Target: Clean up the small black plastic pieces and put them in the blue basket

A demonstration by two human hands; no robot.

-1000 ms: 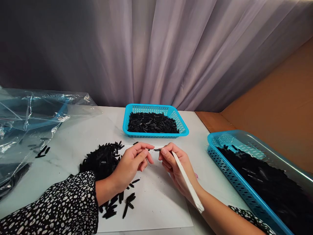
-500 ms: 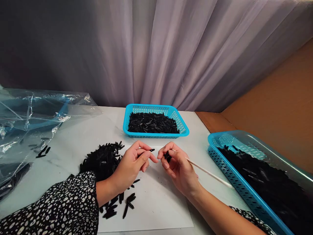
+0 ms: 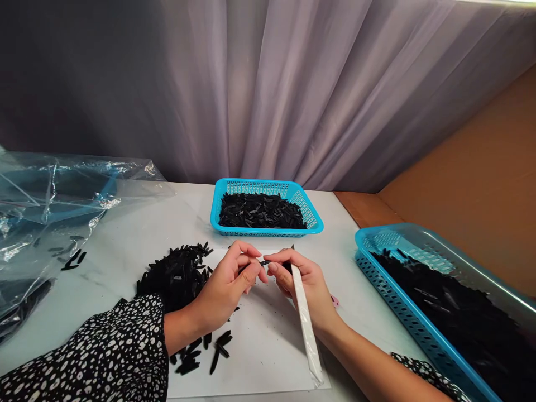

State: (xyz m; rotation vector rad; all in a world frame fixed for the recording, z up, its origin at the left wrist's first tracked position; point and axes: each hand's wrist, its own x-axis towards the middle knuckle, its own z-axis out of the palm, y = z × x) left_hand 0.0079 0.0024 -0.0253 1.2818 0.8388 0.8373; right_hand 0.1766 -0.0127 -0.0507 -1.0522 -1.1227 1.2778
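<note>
Over the white sheet [image 3: 268, 346], the left hand [image 3: 226, 285] pinches a small black piece [image 3: 263, 262] between fingertips; the right hand [image 3: 305, 285] grips a white stick [image 3: 305, 324], touching that piece. No writing is readable anywhere.

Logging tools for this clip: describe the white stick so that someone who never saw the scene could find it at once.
Start at the white sheet lying on the table's near edge, where both hands meet. The right hand grips the white stick, which slants from the fingers back toward the camera. It is the only long, pale, flat thing there; the pieces around it are short and black.
</note>
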